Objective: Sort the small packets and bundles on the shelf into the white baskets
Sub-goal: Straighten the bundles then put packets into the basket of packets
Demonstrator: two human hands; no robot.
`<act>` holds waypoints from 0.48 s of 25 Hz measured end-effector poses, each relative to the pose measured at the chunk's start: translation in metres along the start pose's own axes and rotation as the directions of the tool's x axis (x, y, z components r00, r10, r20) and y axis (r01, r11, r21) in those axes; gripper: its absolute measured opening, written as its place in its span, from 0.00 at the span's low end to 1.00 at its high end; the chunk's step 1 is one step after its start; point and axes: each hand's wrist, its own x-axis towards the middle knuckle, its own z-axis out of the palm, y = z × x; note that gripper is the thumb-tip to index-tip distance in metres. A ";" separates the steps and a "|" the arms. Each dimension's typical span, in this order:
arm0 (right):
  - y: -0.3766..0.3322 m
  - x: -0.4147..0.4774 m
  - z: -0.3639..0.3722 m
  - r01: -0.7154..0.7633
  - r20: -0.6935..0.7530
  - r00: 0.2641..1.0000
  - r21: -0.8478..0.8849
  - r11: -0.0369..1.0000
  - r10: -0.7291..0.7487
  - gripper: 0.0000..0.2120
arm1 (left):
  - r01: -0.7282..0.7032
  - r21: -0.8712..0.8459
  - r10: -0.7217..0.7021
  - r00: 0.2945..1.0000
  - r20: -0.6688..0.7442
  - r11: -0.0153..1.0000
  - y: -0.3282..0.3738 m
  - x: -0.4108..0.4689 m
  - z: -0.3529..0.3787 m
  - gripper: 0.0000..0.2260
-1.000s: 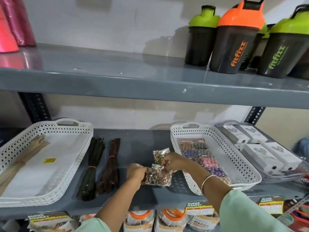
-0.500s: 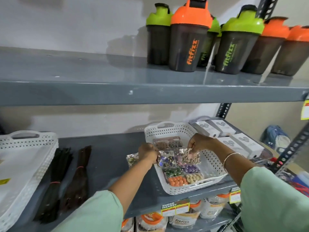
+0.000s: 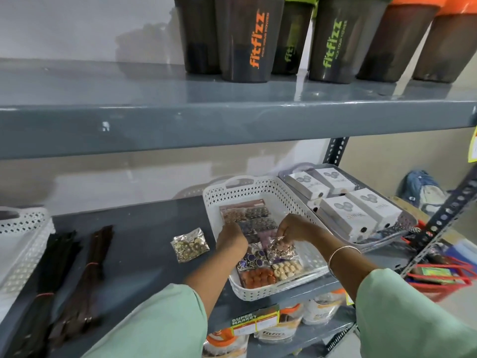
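Observation:
A white basket (image 3: pixel 258 188) stands on the grey shelf, holding a sheet of coloured beads (image 3: pixel 258 276). My left hand (image 3: pixel 231 240) is curled over the basket's left wall, on the top of a clear packet of purple pieces (image 3: pixel 251 258). My right hand (image 3: pixel 296 231) pinches the top of a clear packet of pink-gold pieces (image 3: pixel 281 250). Both packets lie on the beads. One clear packet of gold pieces (image 3: pixel 190 244) lies on the shelf left of the basket. Two dark stick bundles (image 3: pixel 62 275) (image 3: pixel 89 275) lie further left, beside a second white basket (image 3: pixel 23 244).
A grey tray (image 3: pixel 407 223) with white boxes (image 3: pixel 361 215) touches the basket's right side. Shaker bottles (image 3: pixel 247 40) line the upper shelf (image 3: pixel 232 122), which overhangs the work area. A perforated upright (image 3: pixel 444 215) and red wire baskets (image 3: pixel 444 277) are at the right.
Both hands carried the two clear packets from the open shelf rightward into the white basket and lowered them onto the beads. One packet stayed on the shelf.

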 end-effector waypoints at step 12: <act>-0.058 0.003 -0.016 0.184 -0.174 0.969 0.040 0.982 -0.175 0.10 | -0.137 -0.276 0.046 0.948 -0.314 0.951 -0.060 -0.008 -0.073 0.07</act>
